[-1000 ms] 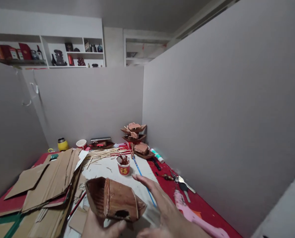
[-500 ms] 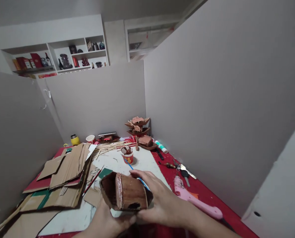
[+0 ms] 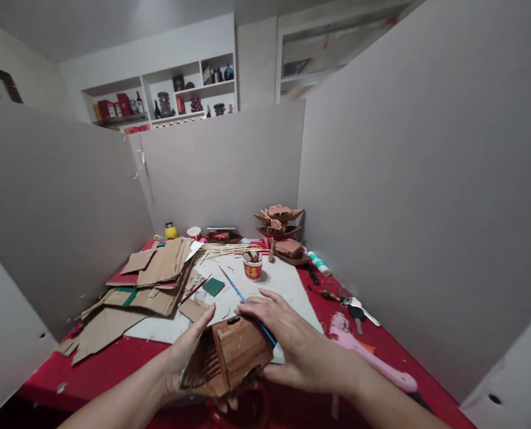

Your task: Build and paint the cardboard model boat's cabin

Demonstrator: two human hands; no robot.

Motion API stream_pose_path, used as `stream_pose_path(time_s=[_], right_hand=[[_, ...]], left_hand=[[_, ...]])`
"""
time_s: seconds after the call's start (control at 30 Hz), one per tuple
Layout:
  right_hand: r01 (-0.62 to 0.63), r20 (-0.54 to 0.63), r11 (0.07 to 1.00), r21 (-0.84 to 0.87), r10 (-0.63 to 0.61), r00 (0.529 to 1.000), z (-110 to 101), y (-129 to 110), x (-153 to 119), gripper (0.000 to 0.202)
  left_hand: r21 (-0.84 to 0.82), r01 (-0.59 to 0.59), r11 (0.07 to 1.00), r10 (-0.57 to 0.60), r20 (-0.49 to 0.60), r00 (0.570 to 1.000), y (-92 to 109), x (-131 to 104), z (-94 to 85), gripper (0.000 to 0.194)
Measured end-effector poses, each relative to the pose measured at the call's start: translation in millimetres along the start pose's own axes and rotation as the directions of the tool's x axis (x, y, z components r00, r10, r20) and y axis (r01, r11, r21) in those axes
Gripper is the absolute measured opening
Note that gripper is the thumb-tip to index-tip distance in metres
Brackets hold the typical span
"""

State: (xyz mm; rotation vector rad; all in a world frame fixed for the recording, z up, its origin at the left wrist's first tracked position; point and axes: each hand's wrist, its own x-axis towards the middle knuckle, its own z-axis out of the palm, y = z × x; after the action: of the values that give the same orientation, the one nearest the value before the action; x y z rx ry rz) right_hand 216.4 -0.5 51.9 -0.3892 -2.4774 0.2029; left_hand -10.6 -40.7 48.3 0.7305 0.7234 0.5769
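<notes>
Between my two hands is a brown-painted cardboard model boat (image 3: 243, 351) with an arched cabin, tilted toward me. My left hand (image 3: 187, 354) grips its left end, the thumb along the side and some fingertips showing underneath. On the other side my right hand (image 3: 283, 333) is wrapped round the cabin end. A blue paintbrush (image 3: 235, 287) is also tucked in the right hand, its bristle tip pointing away from me. Beyond the hands stands a red paper cup (image 3: 252, 269) with brown paint smeared inside. The boat's far end is hidden by my right hand.
Cardboard sheets (image 3: 158, 280) are piled at the left. Thin wooden sticks (image 3: 230, 249) lie at the back, near stacked brown model boats (image 3: 278, 223). A pink glue gun (image 3: 372, 357) and keys (image 3: 357, 310) lie at the right. Grey partitions (image 3: 230, 173) enclose the table.
The boat has been turned and tipped in my hands, so more of its cabin roof shows. My left hand has shifted up along its side. The view has swung left.
</notes>
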Motion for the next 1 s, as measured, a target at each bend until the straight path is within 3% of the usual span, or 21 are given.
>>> stream_pose_path(time_s=[0.07,0.17,0.33,0.4,0.47,0.57,0.67,0.73,0.87,1.0], right_hand=[[0.022,0.013,1.000,-0.008,-0.022,1.000,1,-4,0,0.075],[0.049,0.031,0.999,-0.018,-0.049,0.998,4,-8,-1,0.073],[0.054,0.025,0.997,-0.052,-0.053,0.998,5,-8,-2,0.081],[0.042,-0.053,0.997,-0.065,-0.045,0.998,5,-5,-4,0.081],[0.002,-0.199,0.998,-0.061,-0.015,0.980,5,-1,-6,0.072],[-0.026,-0.451,1.000,0.011,0.028,0.892,5,3,-11,0.049],[0.021,-0.584,0.993,0.113,0.049,0.810,3,1,-16,0.039],[0.081,-0.573,0.982,0.168,0.030,0.819,0,-3,-18,0.034],[0.224,-0.458,0.948,0.224,-0.100,0.883,-3,-10,-13,0.033],[0.231,-0.405,0.943,0.240,-0.119,0.906,1,-8,-6,0.032]], left_hand=[[-0.045,0.062,0.997,-0.062,-0.003,0.998,-7,-4,9.0,0.068],[-0.071,-0.028,0.997,0.022,-0.082,0.996,-17,-10,21.0,0.072],[-0.093,-0.057,0.994,0.051,-0.061,0.997,-19,-13,22.5,0.074],[-0.131,-0.114,0.985,0.101,-0.100,0.990,-15,-9,15.9,0.082],[-0.175,-0.172,0.969,0.146,-0.156,0.977,-10,-3,7.4,0.077],[-0.233,-0.268,0.935,0.214,-0.233,0.949,-1,8,-3.1,0.060],[-0.270,-0.341,0.900,0.261,-0.292,0.920,8,15,-7.3,0.053],[-0.287,-0.341,0.895,0.255,-0.296,0.920,13,18,-8.7,0.052],[-0.314,-0.313,0.896,0.230,-0.273,0.934,19,26,-17.0,0.055],[-0.350,-0.292,0.890,0.212,-0.250,0.945,17,34,-29.9,0.063]])
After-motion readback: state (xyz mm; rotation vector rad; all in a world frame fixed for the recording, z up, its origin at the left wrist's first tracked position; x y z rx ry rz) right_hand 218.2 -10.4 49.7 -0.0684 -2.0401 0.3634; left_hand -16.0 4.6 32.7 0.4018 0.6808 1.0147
